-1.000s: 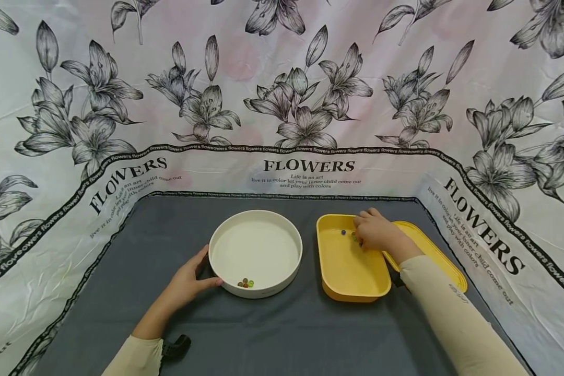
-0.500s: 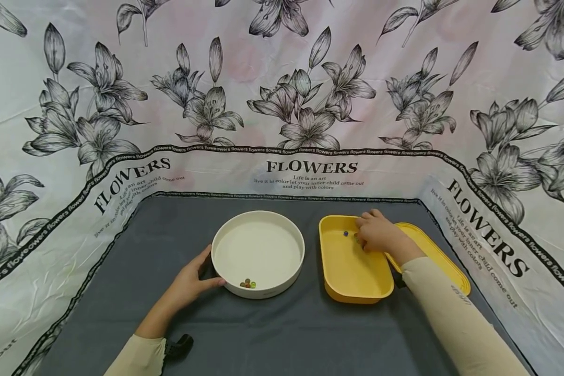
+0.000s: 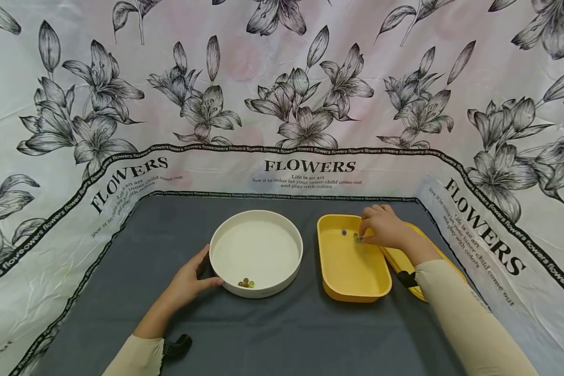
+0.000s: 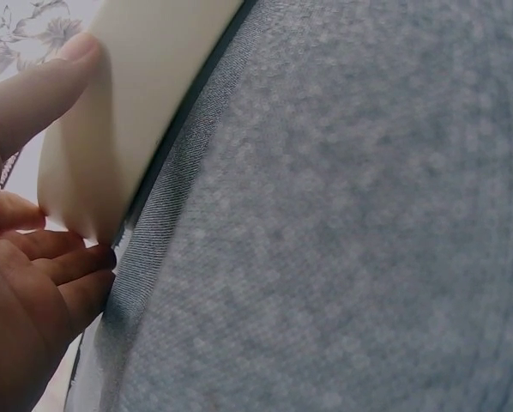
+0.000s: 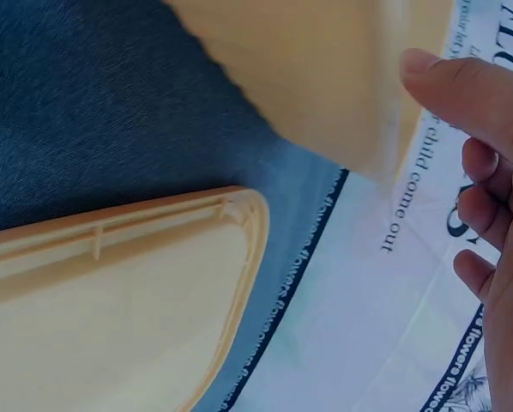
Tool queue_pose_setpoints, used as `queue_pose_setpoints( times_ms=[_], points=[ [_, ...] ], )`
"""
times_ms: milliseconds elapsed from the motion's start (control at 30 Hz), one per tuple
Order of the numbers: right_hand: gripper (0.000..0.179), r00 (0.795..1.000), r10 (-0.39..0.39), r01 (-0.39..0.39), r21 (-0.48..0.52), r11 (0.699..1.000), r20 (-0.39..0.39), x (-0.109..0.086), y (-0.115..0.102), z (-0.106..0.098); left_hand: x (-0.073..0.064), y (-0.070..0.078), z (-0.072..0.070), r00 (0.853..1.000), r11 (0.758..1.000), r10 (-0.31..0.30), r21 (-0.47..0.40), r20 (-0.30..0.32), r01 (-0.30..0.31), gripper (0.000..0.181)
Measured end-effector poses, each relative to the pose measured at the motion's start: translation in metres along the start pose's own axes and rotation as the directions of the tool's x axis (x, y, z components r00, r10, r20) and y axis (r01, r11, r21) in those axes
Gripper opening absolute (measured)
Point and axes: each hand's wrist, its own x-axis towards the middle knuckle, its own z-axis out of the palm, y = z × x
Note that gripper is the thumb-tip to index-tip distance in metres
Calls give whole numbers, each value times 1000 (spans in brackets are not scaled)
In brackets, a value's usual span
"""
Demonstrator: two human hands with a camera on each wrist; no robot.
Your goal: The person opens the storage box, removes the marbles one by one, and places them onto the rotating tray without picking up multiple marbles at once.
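Observation:
My left hand [image 3: 189,282] rests at the left side of a round cream-white dish [image 3: 258,250], thumb near its rim and fingers against its outer wall. The left wrist view shows the thumb [image 4: 55,81] laid along that wall. A small cluster of brown and green marbles [image 3: 246,283] lies inside, at the near edge. Over the right wall of a yellow rectangular box [image 3: 354,266] reaches my right hand [image 3: 383,225]. Its thumb and forefinger pinch a small blue marble [image 3: 361,239]. Beside them in the box lie greenish marbles [image 3: 355,236] and another blue one, farther left. The right wrist view hides the fingertips behind the box wall.
A yellow lid [image 3: 406,261] lies right of the box, partly under my right forearm. Dark grey cloth [image 3: 282,334] covers the work area, bordered by a white cloth printed with flowers [image 3: 310,177]. Black straps show at both wrists.
My right hand has shifted slightly right, uncovering the marbles near its fingertips and bringing the blue one into view between them. My left hand and the dish stay in place.

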Motion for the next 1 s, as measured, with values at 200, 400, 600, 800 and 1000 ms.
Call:
queue_pose_setpoints(
  times_ms=[200, 400, 600, 800, 1000],
  points=[
    [15, 999, 11, -8, 50, 999, -52, 10, 0, -9, 3, 4, -5, 1000, 1000, -4, 5, -11, 4, 112],
    [12, 998, 2, 5, 101, 995, -67, 16, -12, -20, 2, 4, -3, 1000, 1000, -17, 7, 9, 17, 113],
    [13, 994, -35, 48, 132, 990, -100, 24, -24, -24, -2, 0, 0, 1000, 1000, -13, 8, 2, 13, 112],
    [9, 995, -31, 43, 128, 991, -98, 34, -33, -27, -5, 0, 2, 1000, 1000, 5, -31, 16, -5, 112],
    [8, 990, -73, 91, 147, 985, -123, 42, -41, -33, -3, 2, 2, 1000, 999, 23, -36, 5, -23, 110]
  ],
)
